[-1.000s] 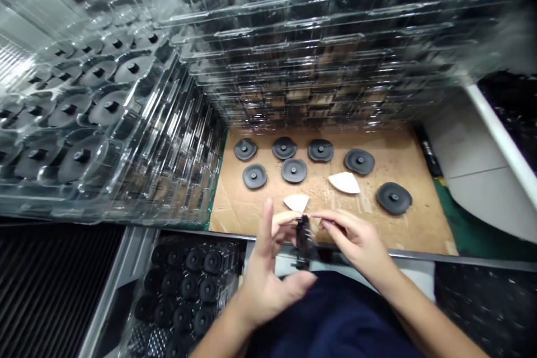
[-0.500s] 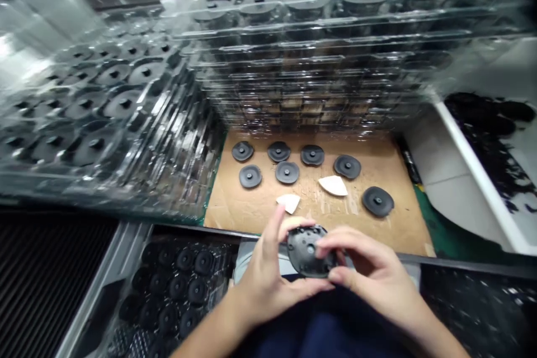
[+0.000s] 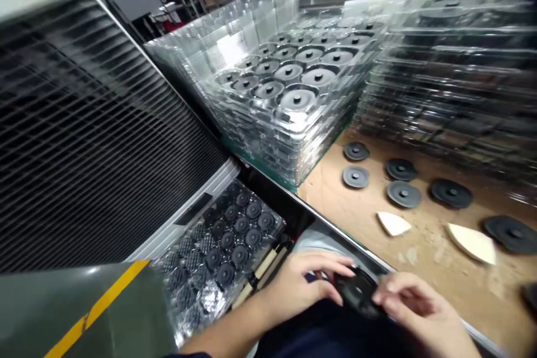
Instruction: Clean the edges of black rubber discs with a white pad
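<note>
A black rounded plastic disc point(image 3: 358, 292) is between my two hands, low in front of my body and slightly blurred. My left hand point(image 3: 308, 279) grips its left edge with thumb and fingers. On its right edge, my right hand point(image 3: 415, 302) pinches with thumb and forefinger. Beyond the hands, several similar dark discs with a raised centre stub, such as one disc point(image 3: 403, 194), lie on a brown cardboard sheet point(image 3: 335, 207). Among them rest a small white pointed piece point(image 3: 393, 224) and a larger white pointed piece point(image 3: 472, 243).
Clear plastic trays of discs point(image 3: 289, 123) are stacked behind the cardboard, with another tall stack point(image 3: 436, 89) to the right. Lower left, a clear tray point(image 3: 235, 240) holds several discs. A large black ribbed panel point(image 3: 96, 123) stands left, above a yellow-striped surface point(image 3: 104, 296).
My view has swung left, bringing the ribbed panel and lower tray further into sight. Both hands still hold the disc, which now lies lower, and my left fingers have closed nearer its edge.
</note>
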A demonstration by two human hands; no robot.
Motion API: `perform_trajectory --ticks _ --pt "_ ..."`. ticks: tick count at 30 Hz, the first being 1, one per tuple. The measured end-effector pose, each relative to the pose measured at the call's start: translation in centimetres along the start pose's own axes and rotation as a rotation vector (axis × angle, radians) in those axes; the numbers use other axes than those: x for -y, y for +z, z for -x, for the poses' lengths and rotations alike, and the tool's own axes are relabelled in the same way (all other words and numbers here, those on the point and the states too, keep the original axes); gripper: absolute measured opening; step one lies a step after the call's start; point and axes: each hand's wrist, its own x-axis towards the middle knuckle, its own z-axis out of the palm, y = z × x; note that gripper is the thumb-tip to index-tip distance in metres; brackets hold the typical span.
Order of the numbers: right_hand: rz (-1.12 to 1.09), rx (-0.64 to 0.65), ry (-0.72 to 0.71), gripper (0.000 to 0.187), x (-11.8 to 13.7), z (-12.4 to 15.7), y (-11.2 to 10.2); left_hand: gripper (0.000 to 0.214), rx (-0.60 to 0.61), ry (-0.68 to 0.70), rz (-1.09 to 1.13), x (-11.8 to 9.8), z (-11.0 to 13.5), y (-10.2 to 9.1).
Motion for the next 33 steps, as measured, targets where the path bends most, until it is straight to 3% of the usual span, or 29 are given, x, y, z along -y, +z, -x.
perform_trajectory --ticks 4,6,12,18,33 --pt "0.068 0.236 -0.180 0.016 0.9 0.4 2.1 0.036 -0.136 0.095 0.065 0.2 1.7 -0.7" --pt "0.060 0.283 -0.272 0.012 1.1 0.4 2.2 0.042 -0.164 0.147 0.087 0.1 1.8 -0.8" --pt "0.041 0.263 -0.434 0.009 1.3 1.1 1.8 0.047 -0.055 0.242 0.002 -0.5 1.2 -0.6" --pt "0.107 0.246 -0.620 0.015 1.7 1.0 1.0 0.044 -0.039 0.292 -0.040 -0.6 0.5 -0.1" --pt "0.171 0.205 -0.736 0.017 2.1 1.3 -0.1 0.050 0.005 0.295 -0.065 -1.2 -0.5 0.8"
